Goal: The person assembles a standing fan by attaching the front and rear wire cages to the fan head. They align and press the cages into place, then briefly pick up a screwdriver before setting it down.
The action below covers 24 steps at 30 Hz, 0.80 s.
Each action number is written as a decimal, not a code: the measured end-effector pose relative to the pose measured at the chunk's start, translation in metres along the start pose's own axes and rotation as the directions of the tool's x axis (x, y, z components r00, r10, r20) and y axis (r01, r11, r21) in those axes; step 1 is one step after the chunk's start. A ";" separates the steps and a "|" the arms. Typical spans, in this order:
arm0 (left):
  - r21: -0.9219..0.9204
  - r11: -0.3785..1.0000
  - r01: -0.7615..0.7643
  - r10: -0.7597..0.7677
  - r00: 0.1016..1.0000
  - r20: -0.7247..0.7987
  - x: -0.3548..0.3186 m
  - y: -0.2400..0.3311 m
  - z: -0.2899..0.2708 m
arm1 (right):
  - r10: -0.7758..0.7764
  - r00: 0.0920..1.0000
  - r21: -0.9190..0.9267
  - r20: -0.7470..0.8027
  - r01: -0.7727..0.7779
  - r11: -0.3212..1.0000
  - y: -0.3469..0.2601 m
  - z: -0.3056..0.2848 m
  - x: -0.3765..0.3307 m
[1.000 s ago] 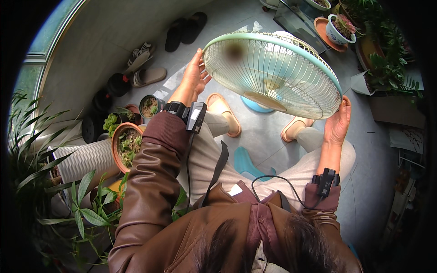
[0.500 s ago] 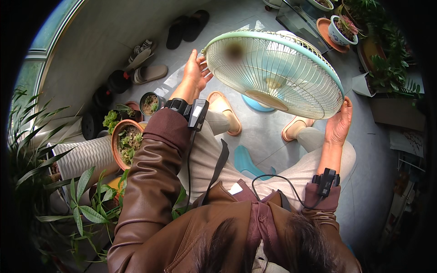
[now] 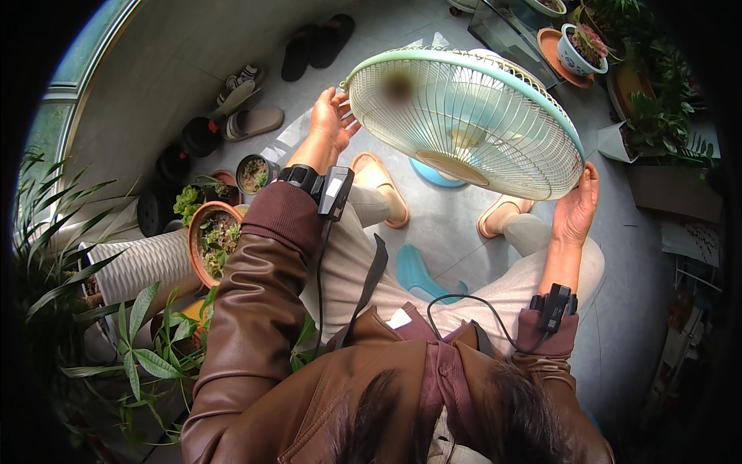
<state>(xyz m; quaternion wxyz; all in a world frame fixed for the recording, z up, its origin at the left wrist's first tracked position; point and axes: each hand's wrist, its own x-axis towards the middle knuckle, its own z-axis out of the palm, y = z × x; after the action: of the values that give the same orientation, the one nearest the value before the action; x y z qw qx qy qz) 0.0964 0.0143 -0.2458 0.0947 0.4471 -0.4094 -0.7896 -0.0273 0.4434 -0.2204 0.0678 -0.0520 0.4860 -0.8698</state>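
Observation:
An electric fan (image 3: 464, 116) stands before me, its round wire guard with a pale green rim tilted up and a blue base below. At the guard's left edge is my left hand (image 3: 331, 120), fingers bent and a little apart, its fingertips at the rim beside a small clip. My right hand (image 3: 576, 205) is at the lower right edge, fingers closed against the rim; part of its grip is hidden by the guard.
Potted succulents (image 3: 215, 243) and a white ribbed planter (image 3: 143, 267) crowd my left. Several slippers and shoes (image 3: 253, 124) lie along the wall. More potted plants (image 3: 583, 50) stand at the far right. A light blue plastic piece (image 3: 417, 271) lies between my legs.
Both hands stay at the guard's rim. The guard shifts very slightly up in the picture; otherwise the scene looks the same.

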 end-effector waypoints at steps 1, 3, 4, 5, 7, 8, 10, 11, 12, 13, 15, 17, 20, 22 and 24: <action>0.003 1.000 0.000 0.000 1.000 -0.005 0.000 0.000 0.000 | 0.001 1.000 0.000 0.000 -0.001 1.000 0.000 0.000 0.000; 0.006 1.000 -0.002 0.002 1.000 -0.001 -0.001 0.001 0.002 | 0.002 1.000 -0.001 -0.005 -0.002 1.000 0.000 0.001 0.000; 0.006 1.000 -0.004 0.004 1.000 0.006 -0.002 0.001 0.003 | 0.001 1.000 -0.001 -0.009 -0.001 1.000 0.000 0.001 0.000; 0.024 1.000 -0.010 0.010 1.000 0.002 -0.002 0.001 0.004 | 0.004 1.000 0.004 -0.025 -0.004 1.000 0.000 0.001 0.000; 0.059 0.998 -0.029 0.029 1.000 0.012 -0.003 0.001 0.005 | 0.002 1.000 0.000 -0.016 -0.002 1.000 0.000 0.001 0.000; 0.066 0.997 -0.029 0.029 1.000 0.010 -0.003 0.001 0.005 | 0.003 1.000 0.000 -0.018 -0.003 1.000 0.000 0.001 0.000; 0.077 0.996 -0.042 0.040 0.999 0.020 -0.001 -0.001 0.004 | 0.007 1.000 0.009 -0.011 -0.007 1.000 0.000 0.000 0.001; 0.075 0.996 -0.041 0.040 0.999 0.022 0.000 -0.002 0.004 | 0.016 0.999 0.016 -0.031 -0.016 1.000 0.002 -0.002 0.001; 0.068 0.997 -0.042 0.041 0.999 0.025 0.001 -0.002 0.003 | 0.010 1.000 0.014 -0.008 -0.009 1.000 0.002 -0.002 0.001; 0.059 0.997 -0.045 0.043 0.999 0.032 0.002 -0.003 0.002 | 0.009 1.000 0.013 -0.008 -0.009 1.000 0.002 -0.003 0.002; 0.056 0.997 -0.043 0.042 0.999 0.018 0.004 -0.005 0.001 | 0.007 1.000 0.010 -0.007 -0.007 1.000 0.003 -0.004 0.002; 0.048 0.998 -0.045 0.045 0.999 0.011 0.005 -0.005 0.000 | 0.007 1.000 0.013 -0.017 -0.007 1.000 0.003 -0.005 0.002; 0.041 0.998 -0.049 0.049 0.999 -0.015 0.005 -0.006 0.001 | 0.007 1.000 0.015 -0.023 -0.007 1.000 0.003 -0.005 0.001; 0.053 0.998 -0.045 0.048 0.997 -0.062 0.005 -0.006 0.002 | 0.006 1.000 0.016 -0.011 -0.006 1.000 0.004 -0.005 0.001; 0.059 0.997 -0.045 0.048 0.997 -0.061 0.004 -0.005 0.003 | 0.003 1.000 0.017 -0.011 -0.003 1.000 0.004 -0.005 0.002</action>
<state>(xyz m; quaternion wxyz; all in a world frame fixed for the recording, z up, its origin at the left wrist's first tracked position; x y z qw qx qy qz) 0.0929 0.0178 -0.2511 0.1130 0.4646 -0.4390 -0.7607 -0.0293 0.4452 -0.2261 0.0667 -0.0457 0.4791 -0.8740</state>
